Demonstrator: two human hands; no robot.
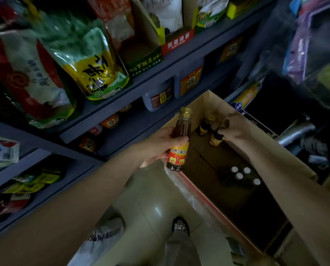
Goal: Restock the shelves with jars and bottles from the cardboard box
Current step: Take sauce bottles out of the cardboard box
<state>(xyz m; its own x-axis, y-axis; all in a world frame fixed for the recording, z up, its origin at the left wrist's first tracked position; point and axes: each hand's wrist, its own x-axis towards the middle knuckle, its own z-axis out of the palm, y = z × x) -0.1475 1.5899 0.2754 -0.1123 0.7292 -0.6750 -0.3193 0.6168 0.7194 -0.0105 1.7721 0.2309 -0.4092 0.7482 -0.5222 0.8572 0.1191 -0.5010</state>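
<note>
My left hand (160,145) grips a sesame-oil bottle (179,139) with a gold cap and a red-and-yellow label, held upright over the near left edge of the open cardboard box (204,104). My right hand (235,129) reaches into the far end of the box and pinches the neck of another gold-capped bottle (216,138). A third bottle of the same kind (204,125) stands beside it. Several white-capped bottles (244,174) stand deeper in the dark box.
Blue shelves (145,79) rise on the left, packed with food bags above and sauce jugs (157,96) and small jars (110,120) lower down. The box sits on a shiny tiled floor (156,200). A plastic bag (102,239) and my shoe (180,226) are below.
</note>
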